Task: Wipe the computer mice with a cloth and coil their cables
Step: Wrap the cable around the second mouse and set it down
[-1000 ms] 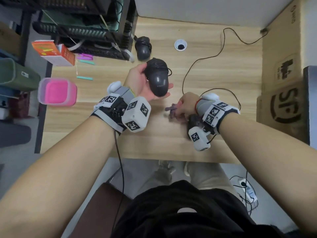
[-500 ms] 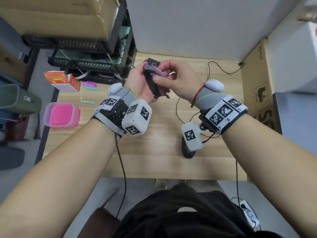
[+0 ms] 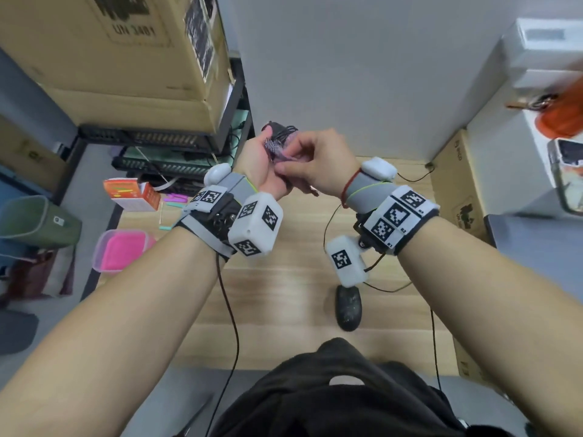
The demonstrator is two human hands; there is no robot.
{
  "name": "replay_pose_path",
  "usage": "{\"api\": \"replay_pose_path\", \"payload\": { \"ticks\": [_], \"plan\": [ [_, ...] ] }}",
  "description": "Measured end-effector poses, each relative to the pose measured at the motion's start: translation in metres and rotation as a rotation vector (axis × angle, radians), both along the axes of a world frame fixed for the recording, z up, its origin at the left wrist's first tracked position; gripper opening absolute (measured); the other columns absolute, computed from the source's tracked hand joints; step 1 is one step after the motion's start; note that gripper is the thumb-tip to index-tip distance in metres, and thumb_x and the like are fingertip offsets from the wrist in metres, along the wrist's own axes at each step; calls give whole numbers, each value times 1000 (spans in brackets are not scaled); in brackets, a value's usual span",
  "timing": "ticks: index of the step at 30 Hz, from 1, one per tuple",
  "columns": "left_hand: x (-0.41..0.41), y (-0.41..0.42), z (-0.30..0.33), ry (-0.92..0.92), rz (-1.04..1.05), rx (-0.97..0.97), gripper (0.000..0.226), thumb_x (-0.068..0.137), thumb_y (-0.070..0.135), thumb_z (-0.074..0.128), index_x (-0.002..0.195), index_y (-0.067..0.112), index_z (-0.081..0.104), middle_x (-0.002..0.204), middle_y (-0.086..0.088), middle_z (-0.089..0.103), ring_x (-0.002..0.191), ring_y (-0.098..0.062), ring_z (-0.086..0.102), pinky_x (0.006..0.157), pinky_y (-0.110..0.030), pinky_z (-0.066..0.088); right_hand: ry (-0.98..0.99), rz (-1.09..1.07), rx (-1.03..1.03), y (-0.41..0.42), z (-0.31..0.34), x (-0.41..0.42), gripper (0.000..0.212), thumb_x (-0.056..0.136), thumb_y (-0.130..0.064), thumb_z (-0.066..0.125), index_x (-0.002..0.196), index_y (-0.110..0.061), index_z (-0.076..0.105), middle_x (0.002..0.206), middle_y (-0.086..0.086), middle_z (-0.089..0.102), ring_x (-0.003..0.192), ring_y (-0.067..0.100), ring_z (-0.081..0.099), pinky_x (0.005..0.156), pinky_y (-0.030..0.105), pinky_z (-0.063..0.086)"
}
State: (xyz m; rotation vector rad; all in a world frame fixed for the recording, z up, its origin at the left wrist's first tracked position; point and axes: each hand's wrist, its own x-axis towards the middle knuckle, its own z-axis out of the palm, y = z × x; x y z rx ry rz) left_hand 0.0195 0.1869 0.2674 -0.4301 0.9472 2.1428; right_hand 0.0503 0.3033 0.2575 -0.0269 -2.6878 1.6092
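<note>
A black computer mouse (image 3: 279, 129) is raised above the wooden table (image 3: 284, 288), gripped in my left hand (image 3: 257, 165); only its top end shows. My right hand (image 3: 317, 164) pinches a purple patterned cloth (image 3: 277, 149) against the mouse. A thin black cable (image 3: 328, 225) hangs down from below my hands toward the table. A second black mouse (image 3: 348, 307) lies on the table near the front edge, under my right wrist, with its cable (image 3: 389, 290) trailing right.
A pink lidded box (image 3: 121, 250) sits at the table's left edge, with an orange and white carton (image 3: 132, 193) behind it. Cardboard boxes (image 3: 460, 197) flank the right side. A black shelf (image 3: 157, 146) carrying a big carton stands at back left.
Both hands have risen higher with the mouse and the cloth. The right hand keeps rubbing the cloth on the mouse. The view has tilted up, showing more wall.
</note>
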Motion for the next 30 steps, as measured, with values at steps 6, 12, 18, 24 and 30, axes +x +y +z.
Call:
{"api": "replay_pose_path", "payload": {
  "ticks": [6,12,18,24,30],
  "plan": [
    [-17,10,9,90,-2,-23,45,105,42,27,89,8,52,105,-20,58,73,-30,63,64,-30,55,16,-110,-51,11,9,-18,26,77,-16,80,70,-23,56,63,2,61,51,14,54,56,26,44],
    [-23,15,7,47,-13,5,47,104,46,27,113,8,53,129,-21,55,74,-29,64,57,-28,54,23,-128,-89,19,7,-23,20,80,-12,77,74,-17,59,62,2,62,49,8,54,53,21,46],
    [-24,16,2,27,-38,-27,48,104,48,28,99,8,56,99,-14,63,56,-25,67,47,-25,52,10,-56,3,27,3,-22,18,80,-16,77,74,-17,60,62,12,67,54,24,60,55,29,46],
    [-30,9,1,77,-71,-118,51,102,50,27,132,15,49,135,-14,58,72,-23,66,60,-25,48,-7,-108,-29,32,-1,-29,20,82,-19,74,73,-20,56,61,2,65,53,17,60,56,26,47],
    [-37,1,1,124,-88,-91,56,100,50,32,142,18,50,127,-9,62,106,-28,60,100,-39,37,-17,-281,-18,54,-2,-31,24,86,-11,67,72,-23,51,69,3,62,63,15,62,62,34,52]
  ]
}}
